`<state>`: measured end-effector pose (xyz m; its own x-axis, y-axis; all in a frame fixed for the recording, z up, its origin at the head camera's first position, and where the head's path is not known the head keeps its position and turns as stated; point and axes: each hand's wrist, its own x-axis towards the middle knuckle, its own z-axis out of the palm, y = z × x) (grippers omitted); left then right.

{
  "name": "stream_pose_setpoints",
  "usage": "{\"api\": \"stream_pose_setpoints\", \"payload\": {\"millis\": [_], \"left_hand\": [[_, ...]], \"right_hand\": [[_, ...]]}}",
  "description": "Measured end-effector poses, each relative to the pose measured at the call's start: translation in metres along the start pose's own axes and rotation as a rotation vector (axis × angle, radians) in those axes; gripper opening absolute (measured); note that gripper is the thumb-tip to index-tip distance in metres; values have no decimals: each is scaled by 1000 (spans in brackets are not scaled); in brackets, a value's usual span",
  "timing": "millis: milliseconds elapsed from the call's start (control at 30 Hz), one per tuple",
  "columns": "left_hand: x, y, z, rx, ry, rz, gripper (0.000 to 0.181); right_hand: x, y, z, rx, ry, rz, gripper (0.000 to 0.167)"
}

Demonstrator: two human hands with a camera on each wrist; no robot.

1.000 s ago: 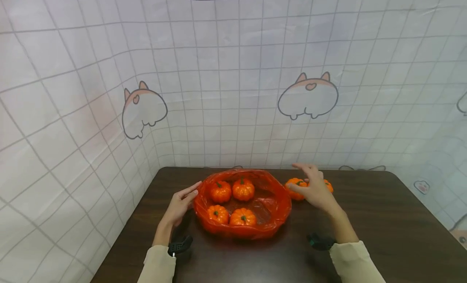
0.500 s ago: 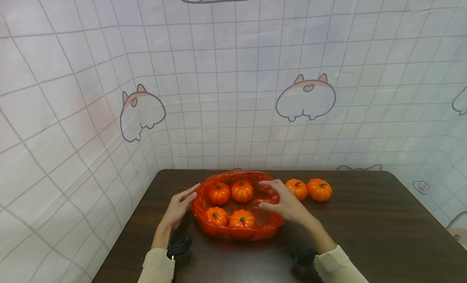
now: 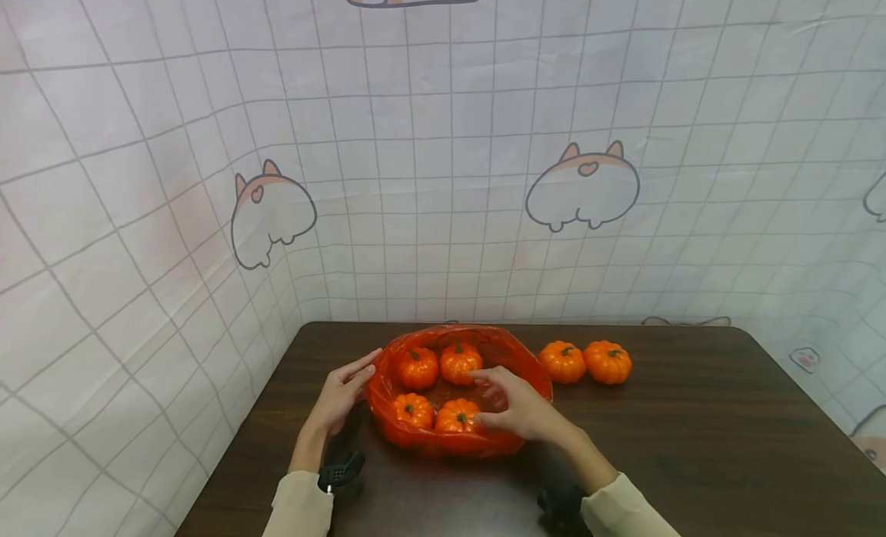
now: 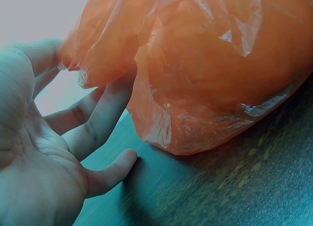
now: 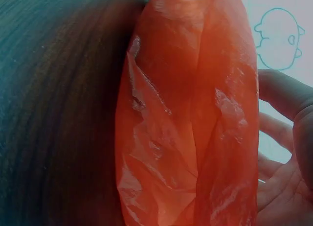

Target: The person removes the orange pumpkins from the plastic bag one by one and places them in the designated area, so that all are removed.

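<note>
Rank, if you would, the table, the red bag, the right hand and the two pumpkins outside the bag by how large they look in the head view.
1. Table
2. Red bag
3. Right hand
4. Left outside pumpkin and right outside pumpkin: they look about alike, so I leave them unranked.

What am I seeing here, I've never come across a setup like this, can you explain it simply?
No machine here, just a person's two bare hands. The wide view is from the head; the two close-ups are from the wrists. On the dark table sits an open orange-red plastic bag with four pumpkins showing inside; two more pumpkins lie to its right. The left hand touches the bag's left side. The right hand is over the bag's opening, thumb and fingers apart, and seems to hold nothing.
</note>
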<state>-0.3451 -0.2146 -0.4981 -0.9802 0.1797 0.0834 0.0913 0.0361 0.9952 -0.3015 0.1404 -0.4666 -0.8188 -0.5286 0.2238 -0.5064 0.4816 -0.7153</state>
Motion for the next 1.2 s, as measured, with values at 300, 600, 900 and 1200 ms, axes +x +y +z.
{"api": "stream_pose_setpoints", "payload": {"millis": [300, 600, 900, 1200], "left_hand": [[0, 0, 1, -16, 0, -3, 45], [2, 0, 0, -4, -5, -8, 46], [1, 1, 0, -8, 4, -15, 45], [0, 1, 0, -6, 14, -23, 45]], "right_hand": [[-1, 1, 6, 12, -81, -13, 67], [-2, 4, 7, 22, -122, 6, 71], [-2, 9, 9, 60, -165, -7, 72], [-1, 12, 10, 62, -211, 7, 70]]}}
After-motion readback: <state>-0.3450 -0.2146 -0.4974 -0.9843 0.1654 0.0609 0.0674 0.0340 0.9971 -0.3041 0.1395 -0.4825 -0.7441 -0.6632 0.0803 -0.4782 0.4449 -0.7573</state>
